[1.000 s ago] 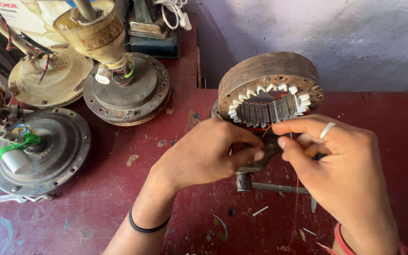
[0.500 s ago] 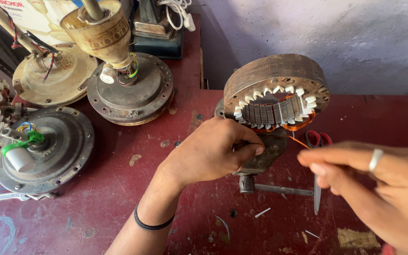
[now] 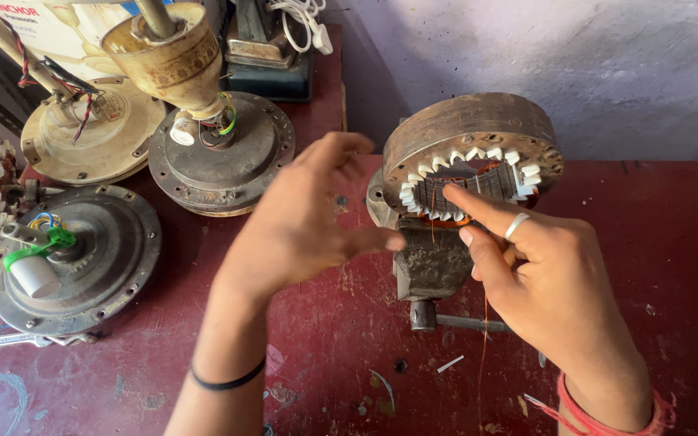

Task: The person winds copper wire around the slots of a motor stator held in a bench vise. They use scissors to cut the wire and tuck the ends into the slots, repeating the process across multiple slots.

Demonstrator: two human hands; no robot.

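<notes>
Left hand lifted off stator, fingers spread; right hand returned, pinching copper wire.

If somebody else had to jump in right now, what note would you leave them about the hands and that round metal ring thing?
Left hand: open, fingers spread, holding nothing, hovering beside the stator.
Right hand: forefinger at the slots, thin copper wire pinched and trailing down.
Stator ring: upright, clamped in a small vise on the red table, white slot liners fitted.
Done: some copper shows in the lower slots.
Left: most slots look unwound.
Fan motor housings sit at left, untouched.
</notes>
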